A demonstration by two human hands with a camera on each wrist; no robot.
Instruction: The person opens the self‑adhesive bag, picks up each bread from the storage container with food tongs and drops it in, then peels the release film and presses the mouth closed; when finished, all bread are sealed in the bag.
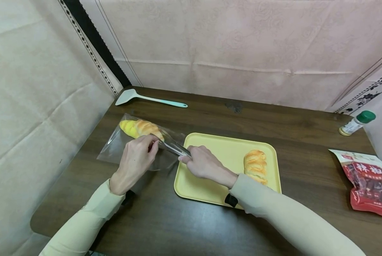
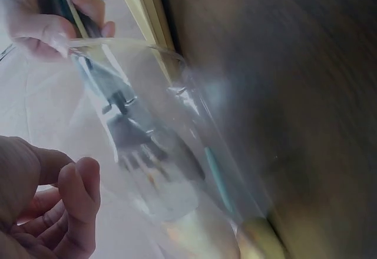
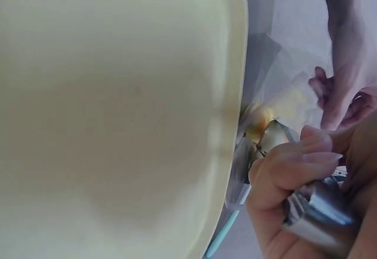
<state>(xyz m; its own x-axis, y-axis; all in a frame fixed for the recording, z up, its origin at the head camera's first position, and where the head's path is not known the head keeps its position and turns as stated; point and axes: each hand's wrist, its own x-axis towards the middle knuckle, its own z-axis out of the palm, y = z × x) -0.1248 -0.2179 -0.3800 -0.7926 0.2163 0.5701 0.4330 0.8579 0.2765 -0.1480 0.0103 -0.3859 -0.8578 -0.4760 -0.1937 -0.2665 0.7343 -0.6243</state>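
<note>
My left hand (image 1: 136, 156) pinches the edge of a clear plastic bag (image 1: 111, 151) lying on the left of the table. Inside the bag are a yellow bread (image 1: 129, 128) and a golden-brown bread (image 1: 148, 129). My right hand (image 1: 205, 161) grips metal tongs (image 1: 176, 148), whose front end reaches into the bag by the golden-brown bread. In the left wrist view, the flat slotted tip of the tongs (image 2: 138, 135) shows through the film near the bread. Whether the tips still clamp the bread, I cannot tell.
Under my right forearm lies a yellow tray (image 1: 216, 149), with another bread (image 1: 255, 164) on its right side. A pale turquoise spatula (image 1: 159, 100) is at the back. To the right are a green-capped bottle (image 1: 357, 123) and a red snack packet (image 1: 370, 181).
</note>
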